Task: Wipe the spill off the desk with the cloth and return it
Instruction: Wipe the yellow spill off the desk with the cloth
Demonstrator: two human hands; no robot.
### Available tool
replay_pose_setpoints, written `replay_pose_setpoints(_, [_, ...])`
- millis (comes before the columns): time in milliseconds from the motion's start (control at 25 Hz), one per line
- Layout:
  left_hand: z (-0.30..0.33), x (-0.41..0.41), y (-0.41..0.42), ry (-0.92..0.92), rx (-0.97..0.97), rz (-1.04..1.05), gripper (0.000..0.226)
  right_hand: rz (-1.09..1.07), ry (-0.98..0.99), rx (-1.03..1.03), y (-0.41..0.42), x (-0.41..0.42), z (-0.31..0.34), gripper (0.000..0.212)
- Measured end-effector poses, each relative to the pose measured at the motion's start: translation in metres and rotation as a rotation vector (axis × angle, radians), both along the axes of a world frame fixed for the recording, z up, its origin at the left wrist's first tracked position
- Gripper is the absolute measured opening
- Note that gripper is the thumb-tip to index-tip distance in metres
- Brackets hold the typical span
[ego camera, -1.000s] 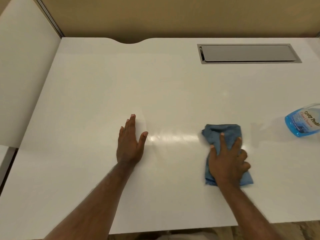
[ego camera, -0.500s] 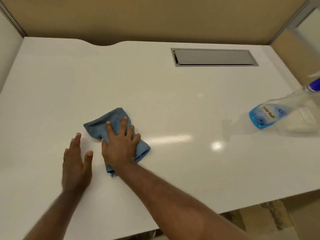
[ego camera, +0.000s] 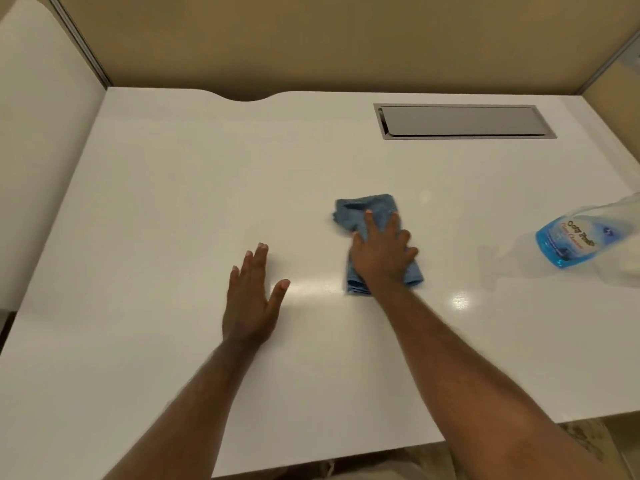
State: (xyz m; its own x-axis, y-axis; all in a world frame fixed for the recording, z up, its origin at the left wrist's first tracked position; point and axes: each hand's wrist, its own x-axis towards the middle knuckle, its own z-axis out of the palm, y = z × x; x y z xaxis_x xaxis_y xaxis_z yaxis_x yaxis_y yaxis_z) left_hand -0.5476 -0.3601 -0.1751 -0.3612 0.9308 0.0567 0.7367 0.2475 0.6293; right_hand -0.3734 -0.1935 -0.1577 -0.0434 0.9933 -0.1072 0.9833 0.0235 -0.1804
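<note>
Pressing the blue cloth (ego camera: 367, 208) onto the middle of the desk (ego camera: 173, 202) with the right hand (ego camera: 379, 259), splayed flat and unclenched; resting the left hand (ego camera: 251, 303) palm-down near it, released, holding nothing.

1. A clear plastic spray bottle (ego camera: 585, 237) stands at the far right, partly cut off by the frame. It has a blue label and blue liquid at its base; the print is too blurred to read.
2. A long grey metal flap (ego camera: 464, 121) lies flat in its frame at the rear right.
3. A tan partition (ego camera: 311, 39) runs along the back.
4. A white side panel (ego camera: 45, 150) with a rounded top corner stands at the left.
5. A thin metal strip (ego camera: 79, 39) separates that panel from the partition.
6. Mottled beige floor (ego camera: 588, 441) shows at the lower right.
</note>
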Motion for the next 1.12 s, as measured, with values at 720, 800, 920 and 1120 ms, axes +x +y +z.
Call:
replay_pose_setpoints(720, [0.0,0.003,0.003,0.058,-0.075,0.003,0.08,-0.149,-0.021,0.031,-0.08,0.14,0.007,0.057])
replay_pose_setpoints(800, [-0.002,0.003,0.002,0.045,-0.077,0.014,0.079,-0.066,-0.045,0.032,-0.111,0.109,0.006,0.059])
replay_pose_setpoints(920, [-0.004,0.002,0.003,0.025,-0.071,0.032,0.077,0.08,-0.03,0.025,-0.14,0.063,0.002,0.061])
replay_pose_setpoints(1120, [0.001,0.0,0.002,-0.153,0.07,0.071,0.073,0.245,0.093,-0.068,-0.146,0.011,0.009,0.056])
